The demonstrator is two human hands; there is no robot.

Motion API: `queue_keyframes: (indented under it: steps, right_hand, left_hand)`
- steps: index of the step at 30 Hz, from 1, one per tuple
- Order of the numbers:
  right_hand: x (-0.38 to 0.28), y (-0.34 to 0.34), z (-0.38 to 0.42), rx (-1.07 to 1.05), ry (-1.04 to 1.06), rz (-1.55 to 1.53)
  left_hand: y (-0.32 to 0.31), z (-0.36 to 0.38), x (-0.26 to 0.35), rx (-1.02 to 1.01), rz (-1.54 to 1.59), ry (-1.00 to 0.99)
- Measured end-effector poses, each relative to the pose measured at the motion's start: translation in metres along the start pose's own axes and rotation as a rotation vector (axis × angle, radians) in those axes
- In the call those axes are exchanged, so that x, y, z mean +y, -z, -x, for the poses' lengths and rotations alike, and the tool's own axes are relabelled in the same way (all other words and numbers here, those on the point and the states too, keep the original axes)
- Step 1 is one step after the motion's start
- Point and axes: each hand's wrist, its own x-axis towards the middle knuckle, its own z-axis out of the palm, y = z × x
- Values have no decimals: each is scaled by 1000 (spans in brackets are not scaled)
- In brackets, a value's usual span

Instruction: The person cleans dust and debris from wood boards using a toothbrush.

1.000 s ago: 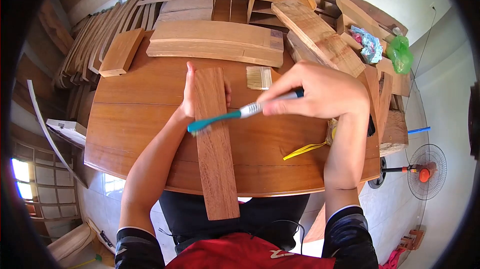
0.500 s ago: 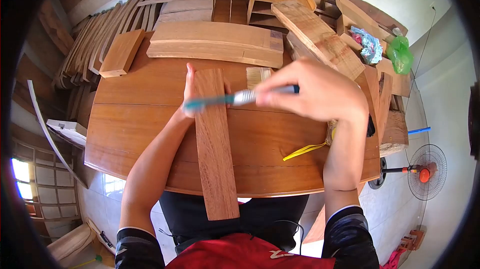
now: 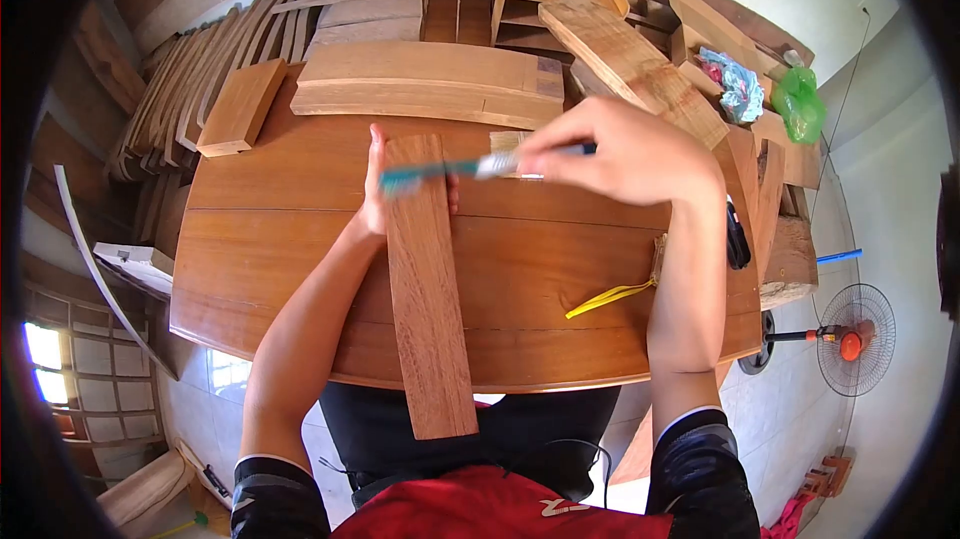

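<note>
My left hand (image 3: 374,189) is closed round the upper end of a narrow reddish-brown wooden board (image 3: 428,289); the thumb lies along its left edge and fingertips show at the right edge. The board's lower end reaches past the table's front edge over my lap. In my right hand (image 3: 635,154), a slim teal-and-white toothbrush (image 3: 455,171) is pinched between thumb and fingers. Its head, blurred by motion, overlaps the board's upper end beside my left thumb. Part of a pale, flat bristled piece (image 3: 505,142) shows behind the right hand.
Several thick wooden pieces (image 3: 430,79) lie along the back of the polished table (image 3: 270,239). A yellow strap (image 3: 610,301) and a black object (image 3: 737,236) are near my right forearm. Curved slats (image 3: 200,79) stand back left; a fan (image 3: 855,339) stands right.
The toothbrush and my right hand have shifted slightly up, its head moving up and right across the board. My left hand and the board stay nearly in place.
</note>
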Motion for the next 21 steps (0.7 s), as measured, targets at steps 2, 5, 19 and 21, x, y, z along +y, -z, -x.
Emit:
queue_keyframes:
  steps: [2,5,19,21]
  right_hand:
    - [12,5,1,22,-20,36]
    - [-25,4,19,-127,117,13]
    - [-21,-6,8,-6,-6,115]
    - [-11,2,11,54,-27,129]
  left_hand:
    - [4,0,-2,-73,70,9]
    - [2,2,-1,-31,139,65]
    - [2,-1,3,-48,110,12]
    - [-9,4,6,64,201,69]
